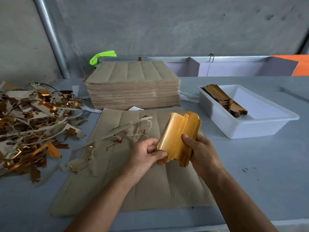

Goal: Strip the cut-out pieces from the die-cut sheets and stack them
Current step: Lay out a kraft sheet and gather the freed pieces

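A thick bundle of gold cut-out pieces point(178, 134) is held up over a brown die-cut sheet point(150, 186) lying flat on the table. My left hand point(145, 154) pinches the bundle's near left corner between thumb and fingers. My right hand point(200, 153) grips its right side, thumb on top. A tall stack of brown die-cut sheets point(133, 87) stands behind. More gold cut-out pieces point(225, 101) lie stacked in a white plastic tray point(250, 128) at the right.
A heap of brown and gold waste strips point(28, 124) covers the table's left side, and some loose strips point(127, 131) lie on the flat sheet. A green object point(102, 57) and a metal pole point(51, 37) stand at the back by the grey wall.
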The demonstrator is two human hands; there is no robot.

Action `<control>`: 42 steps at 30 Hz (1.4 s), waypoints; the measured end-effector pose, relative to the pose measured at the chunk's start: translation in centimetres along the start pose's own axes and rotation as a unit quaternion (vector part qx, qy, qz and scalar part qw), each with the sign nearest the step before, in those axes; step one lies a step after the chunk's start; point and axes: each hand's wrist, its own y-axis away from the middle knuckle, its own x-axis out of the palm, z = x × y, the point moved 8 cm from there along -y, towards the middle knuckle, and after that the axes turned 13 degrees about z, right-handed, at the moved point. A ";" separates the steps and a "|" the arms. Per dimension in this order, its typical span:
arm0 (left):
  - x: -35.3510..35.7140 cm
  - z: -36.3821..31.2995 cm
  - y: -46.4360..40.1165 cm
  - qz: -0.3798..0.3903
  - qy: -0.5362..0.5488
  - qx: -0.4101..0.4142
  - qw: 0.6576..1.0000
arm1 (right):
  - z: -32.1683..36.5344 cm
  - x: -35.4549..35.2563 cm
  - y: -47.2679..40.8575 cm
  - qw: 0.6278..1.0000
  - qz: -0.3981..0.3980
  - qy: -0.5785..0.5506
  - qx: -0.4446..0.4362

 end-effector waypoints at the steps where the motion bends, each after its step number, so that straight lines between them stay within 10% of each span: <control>1: -0.1 0.0 0.1 -0.009 -0.008 -0.002 1.000 | -0.3 -0.5 -0.1 1.000 -0.015 -0.026 0.005; 15: -4.1 0.3 1.8 -0.139 -0.062 -0.047 0.987 | 0.8 -4.6 0.2 0.993 -0.098 -0.069 -0.017; 22: -3.6 -5.1 1.9 -0.212 -0.494 -0.011 0.843 | 0.9 -2.5 0.2 0.998 -0.034 0.024 -0.042; 28: 1.2 -3.5 -1.3 -0.043 -0.205 0.009 0.978 | 1.5 0.7 1.0 0.981 0.066 0.134 -0.127; 42: 3.2 -0.1 -2.0 -0.013 -0.171 -0.053 0.984 | -0.2 0.4 1.0 0.977 0.026 0.171 -0.124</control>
